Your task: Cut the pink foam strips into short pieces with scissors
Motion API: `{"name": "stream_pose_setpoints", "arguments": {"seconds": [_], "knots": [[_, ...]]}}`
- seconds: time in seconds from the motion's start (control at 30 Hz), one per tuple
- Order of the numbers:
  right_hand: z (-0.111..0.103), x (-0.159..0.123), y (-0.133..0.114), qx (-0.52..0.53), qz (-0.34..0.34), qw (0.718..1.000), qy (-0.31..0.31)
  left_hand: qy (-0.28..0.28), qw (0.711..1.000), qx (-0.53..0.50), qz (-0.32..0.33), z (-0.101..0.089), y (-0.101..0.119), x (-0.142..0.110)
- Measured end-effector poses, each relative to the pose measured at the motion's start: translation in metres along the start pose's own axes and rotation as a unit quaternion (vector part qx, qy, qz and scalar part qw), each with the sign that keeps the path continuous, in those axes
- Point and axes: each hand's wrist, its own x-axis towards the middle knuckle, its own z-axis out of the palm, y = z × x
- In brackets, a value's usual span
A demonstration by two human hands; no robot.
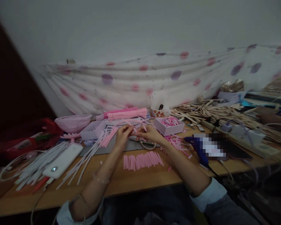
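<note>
My left hand [123, 136] and my right hand [150, 133] meet above the middle of the table, fingers pinched together. Between them they hold a pink pipe cleaner [144, 127], partly hidden by the fingers. Just under my right hand lies a pair of scissors [148, 145] on a grey mat [117, 148], only its handle showing well. Closer to me, short cut pink pieces [142, 161] lie side by side in a row. Long pink pipe cleaners [109, 137] and white ones [89, 161] are spread beside my left hand.
A white box [168, 130] of pink pieces stands beyond my right hand, another white box [92, 130] to the left. A white power bank [63, 161] rests on pale stems. To the right are a blue glue gun [196, 148], a power strip [245, 137] and wooden sticks [208, 111].
</note>
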Motion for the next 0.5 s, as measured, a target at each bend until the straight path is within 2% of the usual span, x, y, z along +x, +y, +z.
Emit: {"name": "stream_pose_setpoints", "arguments": {"seconds": [0.17,0.27,0.37,0.5], "knots": [[0.0027,0.0013,0.0053,-0.07,-0.031,0.996,0.045,0.009,0.995,-0.087,-0.047,0.0003,0.0007,0.0009],[0.0023,0.0012,0.0057,-0.13,-0.074,0.986,0.068,0.001,0.99,-0.126,-0.058,-0.0015,0.0,0.003],[0.0015,0.0004,0.0048,-0.129,-0.08,0.986,0.065,-0.004,0.992,-0.122,-0.027,-0.0038,-0.0003,0.0051],[0.0017,-0.0007,0.0059,-0.065,-0.029,0.997,0.028,0.021,0.996,-0.088,0.018,-0.009,0.0035,0.0088]]}}
